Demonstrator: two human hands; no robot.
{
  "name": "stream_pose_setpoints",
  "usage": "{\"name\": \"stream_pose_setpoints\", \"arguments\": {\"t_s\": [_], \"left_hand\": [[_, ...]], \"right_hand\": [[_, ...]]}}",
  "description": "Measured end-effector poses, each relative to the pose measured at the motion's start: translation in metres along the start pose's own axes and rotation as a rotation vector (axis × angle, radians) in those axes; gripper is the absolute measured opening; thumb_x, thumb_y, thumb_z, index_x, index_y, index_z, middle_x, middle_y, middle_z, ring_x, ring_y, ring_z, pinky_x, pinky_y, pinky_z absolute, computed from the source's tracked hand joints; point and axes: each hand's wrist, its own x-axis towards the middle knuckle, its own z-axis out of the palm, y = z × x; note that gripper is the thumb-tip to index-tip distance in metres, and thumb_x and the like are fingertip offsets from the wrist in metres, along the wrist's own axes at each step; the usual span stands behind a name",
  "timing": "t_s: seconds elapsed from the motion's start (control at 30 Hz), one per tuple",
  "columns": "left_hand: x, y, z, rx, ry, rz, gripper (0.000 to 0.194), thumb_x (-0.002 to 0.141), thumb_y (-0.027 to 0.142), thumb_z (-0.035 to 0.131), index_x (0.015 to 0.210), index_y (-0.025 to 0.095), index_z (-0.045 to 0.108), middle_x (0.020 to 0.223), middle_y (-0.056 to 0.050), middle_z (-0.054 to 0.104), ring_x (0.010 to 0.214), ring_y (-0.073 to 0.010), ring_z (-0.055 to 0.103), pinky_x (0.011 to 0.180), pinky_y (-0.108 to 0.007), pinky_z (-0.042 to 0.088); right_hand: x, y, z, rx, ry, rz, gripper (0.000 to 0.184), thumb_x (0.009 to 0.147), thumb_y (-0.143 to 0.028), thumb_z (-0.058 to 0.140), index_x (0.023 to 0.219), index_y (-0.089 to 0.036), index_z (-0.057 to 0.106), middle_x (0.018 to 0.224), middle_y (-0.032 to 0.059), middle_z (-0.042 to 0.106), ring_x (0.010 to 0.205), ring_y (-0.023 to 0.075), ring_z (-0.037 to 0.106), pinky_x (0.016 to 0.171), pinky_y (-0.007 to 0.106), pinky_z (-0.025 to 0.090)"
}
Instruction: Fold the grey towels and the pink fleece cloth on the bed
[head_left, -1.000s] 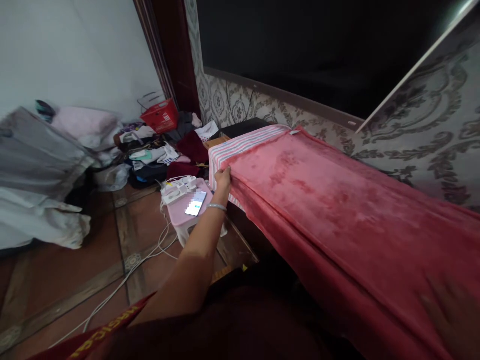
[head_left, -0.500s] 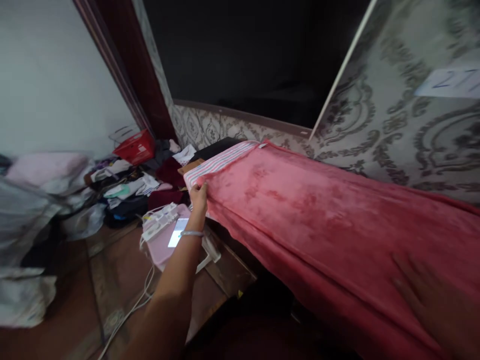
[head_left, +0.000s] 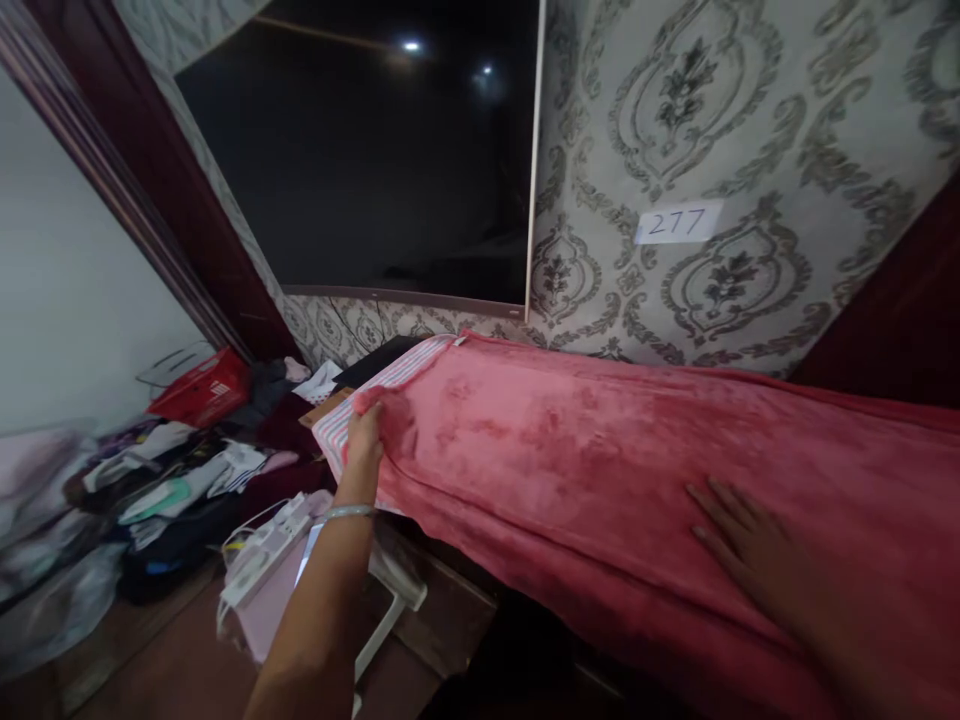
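A pink-red plush blanket (head_left: 570,450) lies spread over a long raised surface, its front side hanging down. My left hand (head_left: 365,437) is closed on the blanket's near left corner, which it holds bunched and slightly raised. Under that corner shows a striped cloth (head_left: 405,372) in white, pink and blue. On the right, my right hand (head_left: 750,545) rests flat on the blanket with its fingers spread. The blanket's far right end runs out of view.
A dark television (head_left: 360,160) hangs on the patterned wall beside a paper label reading 277 (head_left: 679,222). At left are a clothes pile (head_left: 187,490), a red basket (head_left: 202,388) and a white power strip (head_left: 266,548) on a pink surface.
The view has swung to the right, showing more wall and the whole label. My left hand has lifted and folded the blanket's corner a little. My right hand still lies on the blanket.
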Motion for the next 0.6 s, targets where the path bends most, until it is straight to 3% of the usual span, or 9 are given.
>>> {"name": "stream_pose_setpoints", "arguments": {"t_s": [0.13,0.27,0.37,0.4,0.5,0.6], "left_hand": [[-0.043,0.011,0.054,0.189,-0.327,0.362,0.022,0.071,0.029,0.067,0.089,0.017,0.066,0.085,-0.003,0.071,0.086,-0.0219,0.067,0.084,-0.035,0.055],[-0.117,-0.014,0.094,0.523,-0.647,0.623,0.014,0.075,0.017,0.059,0.088,0.018,0.065,0.084,-0.004,0.071,0.082,-0.0224,0.066,0.079,-0.035,0.055],[-0.173,-0.048,0.094,0.685,-1.004,0.849,0.021,0.079,0.008,0.051,0.090,0.018,0.065,0.091,-0.008,0.073,0.086,-0.0232,0.068,0.080,-0.035,0.055],[-0.187,-0.059,0.089,0.698,-1.056,0.876,0.018,0.082,0.009,0.049,0.086,0.019,0.064,0.088,-0.009,0.072,0.084,-0.0236,0.068,0.079,-0.036,0.055],[-0.206,-0.085,0.073,0.688,-1.062,0.973,0.020,0.082,0.009,0.050,0.091,0.017,0.066,0.102,-0.014,0.073,0.100,-0.0291,0.068,0.092,-0.045,0.056],[-0.203,-0.101,0.065,0.651,-1.014,1.042,0.039,0.071,0.005,0.052,0.106,0.015,0.067,0.120,-0.016,0.072,0.116,-0.0315,0.065,0.103,-0.052,0.053]], "right_hand": [[0.002,-0.004,-0.003,0.023,-0.013,0.000,0.068,0.095,-0.059,0.030,0.153,-0.030,0.048,0.162,0.0073,0.042,0.149,0.0341,0.038,0.116,0.063,0.037],[0.005,-0.012,-0.011,0.015,-0.011,0.017,0.067,0.095,-0.061,0.032,0.152,-0.032,0.049,0.161,0.0060,0.043,0.148,0.0339,0.038,0.116,0.060,0.037],[0.007,-0.019,-0.019,0.007,-0.031,0.039,0.066,0.096,-0.061,0.032,0.153,-0.033,0.049,0.162,0.0059,0.042,0.149,0.0326,0.038,0.117,0.058,0.036],[0.007,-0.022,-0.021,0.007,-0.043,0.047,0.065,0.096,-0.060,0.033,0.153,-0.033,0.048,0.162,0.0056,0.041,0.149,0.0321,0.037,0.117,0.058,0.036],[0.008,-0.027,-0.026,0.022,-0.074,0.066,0.063,0.098,-0.058,0.034,0.155,-0.035,0.046,0.164,0.0037,0.039,0.151,0.0304,0.034,0.119,0.058,0.032],[0.007,-0.027,-0.028,0.051,-0.087,0.080,0.063,0.097,-0.057,0.036,0.155,-0.035,0.045,0.164,0.0034,0.038,0.152,0.0303,0.032,0.120,0.059,0.030]]}}
